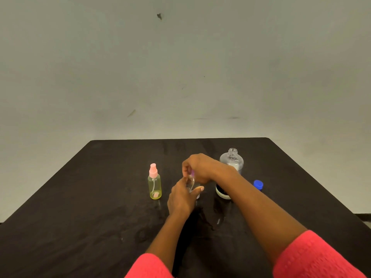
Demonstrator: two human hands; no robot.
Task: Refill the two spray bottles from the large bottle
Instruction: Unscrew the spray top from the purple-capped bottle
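Left hand (180,197) fingers wrap the clear spray bottle (190,186) mid-worktop (80,207). Right hand (200,167) fingers pinch its purple top (192,173). Yellow spray bottle (154,184) stands upright to the left. Large bottle (231,160) stands uncapped behind the right wrist, blue cap (258,184) nearby.

Cannot see much of the clear spray bottle (190,184) behind left hand (180,197) and right hand (198,167), nor the middle of the large bottle (231,159) behind the forearm (249,199).
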